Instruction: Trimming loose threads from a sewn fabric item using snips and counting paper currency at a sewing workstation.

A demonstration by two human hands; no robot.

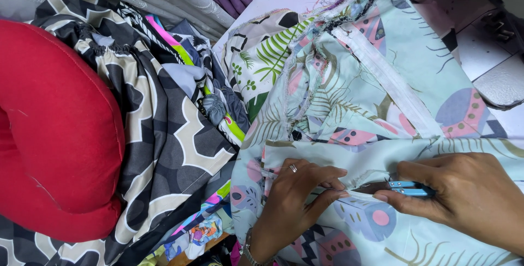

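The right hand (469,198) grips small blue snips (410,188) w/ fingers closed tight around them. The snip tips point left, toward the other hand. The left hand (297,203) has its fingers bent down & pinches a fold of the light blue printed cloth (415,58), right beside the snip tips. A ring (293,168) sits on one left finger. A bracelet (248,252) is on the left wrist, just below that hand.

The cloth lies under both hands & spreads up and away from them. It has pink & purple feather shapes and green leaves on it. A white strip (390,83) is sewn along it, above the right hand. The frayed edge (308,99) runs up above the left hand.

Left of the left hand is a pile of other cloths, incl. a black & cream patterned one (164,129). Far left of that is a big red cushion (52,129). A grey sewing machine part (499,83) sits well above the right hand, at the far edge.
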